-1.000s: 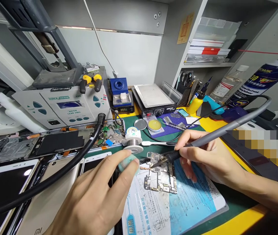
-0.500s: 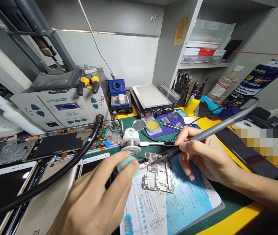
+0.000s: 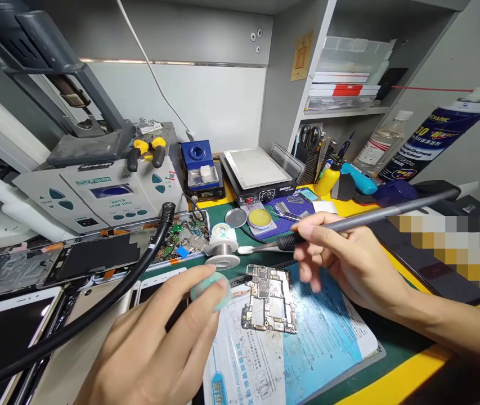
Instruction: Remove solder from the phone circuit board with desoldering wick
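Observation:
Between the fingertips of my left hand [image 3: 155, 337] is a round pale green disc-shaped item [image 3: 211, 291], held left of the circuit board. My right hand [image 3: 341, 253] grips a grey soldering iron [image 3: 362, 216] like a pen. Its tip points left, above and behind the board, close to the solder spool [image 3: 223, 253]. The bare circuit board [image 3: 269, 301] lies flat on a blue and white printed sheet [image 3: 319, 349], and neither hand touches it. A white-tipped brush [image 3: 250, 249] lies behind the iron's tip, partly hidden.
A hot-air station [image 3: 113, 197] with a thick black hose [image 3: 108, 304] stands at the left. Behind are a soldering station [image 3: 200, 169], a hot plate [image 3: 260, 169] and an open yellow flux tin [image 3: 260, 218]. Phones [image 3: 7, 332] lie at the left; a spray can [image 3: 434, 135] stands right.
The iron's tip has lifted off the board and moved back toward the spool. My left hand has drawn slightly left with the green item, away from the board. The view has shifted a little.

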Motion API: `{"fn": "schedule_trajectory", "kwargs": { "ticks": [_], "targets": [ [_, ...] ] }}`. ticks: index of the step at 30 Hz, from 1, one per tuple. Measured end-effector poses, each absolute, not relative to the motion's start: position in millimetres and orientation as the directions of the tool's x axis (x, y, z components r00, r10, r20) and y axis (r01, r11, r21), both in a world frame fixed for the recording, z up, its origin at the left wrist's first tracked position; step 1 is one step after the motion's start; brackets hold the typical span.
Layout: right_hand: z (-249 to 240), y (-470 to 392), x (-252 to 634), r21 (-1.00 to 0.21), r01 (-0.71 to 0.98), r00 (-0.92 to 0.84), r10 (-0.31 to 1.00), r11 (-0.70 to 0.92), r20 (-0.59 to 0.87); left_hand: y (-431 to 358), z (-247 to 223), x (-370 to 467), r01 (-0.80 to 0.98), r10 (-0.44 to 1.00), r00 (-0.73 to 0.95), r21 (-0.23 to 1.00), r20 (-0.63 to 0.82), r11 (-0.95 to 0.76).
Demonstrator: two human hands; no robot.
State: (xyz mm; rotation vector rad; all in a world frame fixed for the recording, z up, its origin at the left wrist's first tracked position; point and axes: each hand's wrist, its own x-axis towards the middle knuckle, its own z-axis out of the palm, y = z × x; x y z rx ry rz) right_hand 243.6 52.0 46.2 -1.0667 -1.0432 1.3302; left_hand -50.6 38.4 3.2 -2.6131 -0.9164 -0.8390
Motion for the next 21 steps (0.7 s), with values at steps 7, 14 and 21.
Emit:
{"fn": "schedule_trajectory", "kwargs": {
  "ticks": [7, 14, 21],
  "targets": [
    [48, 45, 244, -0.878, 0.347, -0.126, 0.944, 0.329, 0.304, 42, 15, -49, 0.675, 0.478, 0.564, -0.042, 0.674, -0.737],
    [50, 46, 245, -0.896, 0.293, -0.376, 0.902, 0.335, 0.214, 31, 17, -33, 0.645, 0.490, 0.480, 0.086, 0.728, -0.759],
    [42, 39, 246, -0.722, 0.452, -0.340, 0.850, 0.524, 0.403, 28, 17, -51, 0.655, 0.444, 0.526, -0.013, 0.726, -0.755]
  ]
}}
